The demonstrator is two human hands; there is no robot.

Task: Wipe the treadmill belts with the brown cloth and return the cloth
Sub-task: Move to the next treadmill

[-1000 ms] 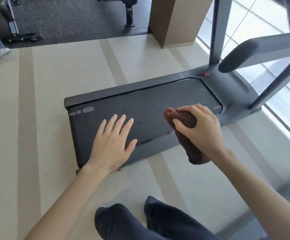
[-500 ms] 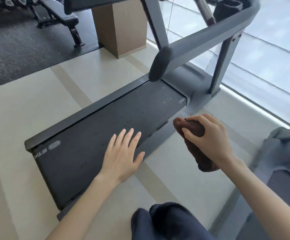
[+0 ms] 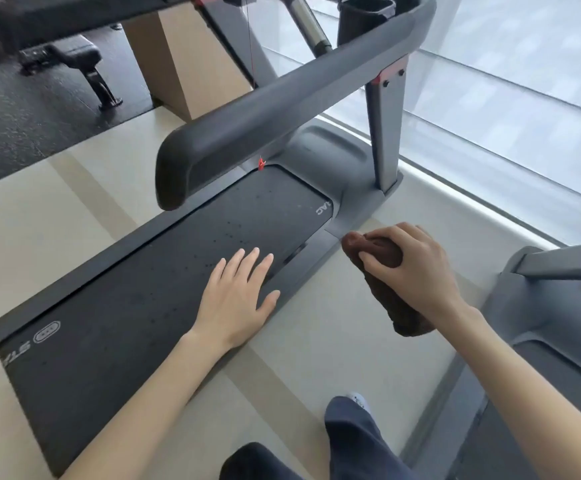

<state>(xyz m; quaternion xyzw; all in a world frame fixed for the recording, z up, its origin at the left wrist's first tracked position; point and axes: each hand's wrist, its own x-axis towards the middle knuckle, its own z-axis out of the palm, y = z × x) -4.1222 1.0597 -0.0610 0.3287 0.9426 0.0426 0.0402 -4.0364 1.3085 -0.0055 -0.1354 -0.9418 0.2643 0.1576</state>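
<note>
**Cloth held off the belt, between two treadmills**

Centre left: treadmill belt [image 3: 136, 306], dark, dotted with small spots. Left hand [image 3: 237, 299] laid flat on it near the right edge, fingers straight, gripping nothing; likely bracing the crouch. Right of centre: brown cloth [image 3: 400, 313] bunched in right hand [image 3: 417, 268], fingers curled round it, tail hanging below the wrist. Held over the floor [image 3: 317, 341] just beside the side rail [image 3: 311, 268], apparently clear of the belt. Bunched probably for a firm wiping pad. Far right: second treadmill [image 3: 542, 323], likely next.
</note>
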